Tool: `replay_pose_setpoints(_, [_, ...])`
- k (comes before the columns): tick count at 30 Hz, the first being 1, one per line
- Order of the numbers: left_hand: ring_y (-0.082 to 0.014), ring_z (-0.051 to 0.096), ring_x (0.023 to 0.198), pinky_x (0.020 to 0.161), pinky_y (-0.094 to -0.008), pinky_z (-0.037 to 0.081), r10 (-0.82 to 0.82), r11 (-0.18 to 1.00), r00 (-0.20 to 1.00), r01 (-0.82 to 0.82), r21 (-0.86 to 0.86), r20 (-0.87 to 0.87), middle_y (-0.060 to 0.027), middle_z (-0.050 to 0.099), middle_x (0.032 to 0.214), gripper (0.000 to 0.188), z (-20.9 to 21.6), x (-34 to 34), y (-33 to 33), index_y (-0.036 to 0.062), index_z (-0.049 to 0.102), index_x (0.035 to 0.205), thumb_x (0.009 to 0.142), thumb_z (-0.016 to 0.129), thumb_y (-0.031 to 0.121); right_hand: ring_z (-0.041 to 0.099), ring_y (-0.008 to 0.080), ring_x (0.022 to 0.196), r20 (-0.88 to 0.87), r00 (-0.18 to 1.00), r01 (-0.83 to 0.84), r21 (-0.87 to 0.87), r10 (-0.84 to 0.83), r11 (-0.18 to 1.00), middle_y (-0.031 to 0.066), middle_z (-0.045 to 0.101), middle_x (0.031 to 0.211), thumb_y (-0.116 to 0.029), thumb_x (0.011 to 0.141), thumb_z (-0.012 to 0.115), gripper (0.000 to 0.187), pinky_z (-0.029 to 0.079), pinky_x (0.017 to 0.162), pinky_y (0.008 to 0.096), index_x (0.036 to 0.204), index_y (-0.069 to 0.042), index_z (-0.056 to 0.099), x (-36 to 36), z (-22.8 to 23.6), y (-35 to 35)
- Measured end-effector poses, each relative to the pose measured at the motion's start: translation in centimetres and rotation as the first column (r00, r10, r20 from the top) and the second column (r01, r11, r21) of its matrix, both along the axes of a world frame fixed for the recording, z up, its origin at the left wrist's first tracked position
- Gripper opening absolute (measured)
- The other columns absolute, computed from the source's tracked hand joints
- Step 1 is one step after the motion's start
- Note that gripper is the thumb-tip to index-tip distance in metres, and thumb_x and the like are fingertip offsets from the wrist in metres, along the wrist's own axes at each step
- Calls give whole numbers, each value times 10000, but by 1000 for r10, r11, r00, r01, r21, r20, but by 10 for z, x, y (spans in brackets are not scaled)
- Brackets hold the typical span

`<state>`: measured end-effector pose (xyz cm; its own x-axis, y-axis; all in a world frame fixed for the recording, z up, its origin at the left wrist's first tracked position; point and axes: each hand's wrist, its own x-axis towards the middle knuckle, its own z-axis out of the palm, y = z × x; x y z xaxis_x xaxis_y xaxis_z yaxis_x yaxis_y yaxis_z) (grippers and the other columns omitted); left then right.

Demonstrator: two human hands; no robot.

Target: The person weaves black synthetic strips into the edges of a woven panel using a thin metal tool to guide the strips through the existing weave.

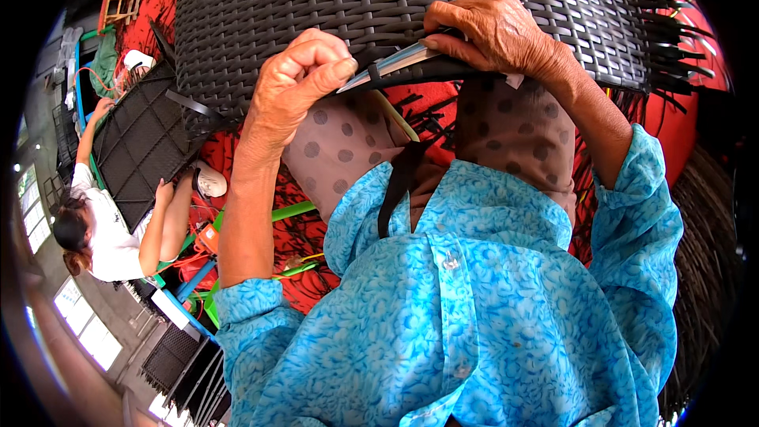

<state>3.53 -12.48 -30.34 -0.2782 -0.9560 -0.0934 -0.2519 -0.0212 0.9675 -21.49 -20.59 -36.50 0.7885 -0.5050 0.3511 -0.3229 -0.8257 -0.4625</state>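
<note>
A dark woven rattan-like panel (379, 0) lies across my knees, its near edge facing me. My right hand (494, 35) is closed around the back end of a pointed, tapered metal tool (393, 66) at that edge. The tool's tip points left, and a dark strip (374, 73) crosses over its blade. Just left of the tip, my left hand (304, 79) is pinched, thumb against curled fingers; whatever lies between them is too hidden to name. A dark band (401, 182) hangs down over my lap.
Loose strip ends (672, 32) stick out along the panel's right side. Dark strips litter the red floor covering (304, 289). At the left a seated person (111, 241) in white handles another dark panel (142, 138). Bundled dark strands (704, 269) lie at the right.
</note>
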Motion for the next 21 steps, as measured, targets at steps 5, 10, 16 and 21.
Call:
replay_pose_setpoints(5, [-80,437,686,588,-226,346,11,999,940,-24,33,342,2,522,802,204,19,0,8,39,519,613,740,660,115,603,261,642,13,1000,17,7,-17,1000,64,588,657,-326,854,597,201,461,564,377,867,-128,567,-2,-1,1])
replay_pose_setpoints(10, [-110,454,679,588,-245,359,73,994,881,-27,-104,468,-17,524,784,196,20,1,15,34,504,608,707,660,98,604,259,655,45,999,17,-6,-16,1000,62,592,672,-323,854,596,198,462,572,376,865,-128,566,-2,-3,1])
replay_pose_setpoints(16, [-189,515,764,682,-302,418,119,979,793,6,-204,598,-49,540,774,162,18,-15,21,18,530,622,704,663,60,602,259,663,58,998,4,3,-4,1000,62,594,680,-319,850,598,199,461,584,377,864,-123,567,-1,-3,1])
replay_pose_setpoints(21, [-214,526,789,713,-320,429,34,985,770,82,-151,637,-60,538,783,155,14,-16,21,15,542,649,727,662,74,598,259,658,69,998,3,-26,-2,1000,61,591,678,-312,848,600,192,460,580,373,872,-124,571,-2,-5,1])
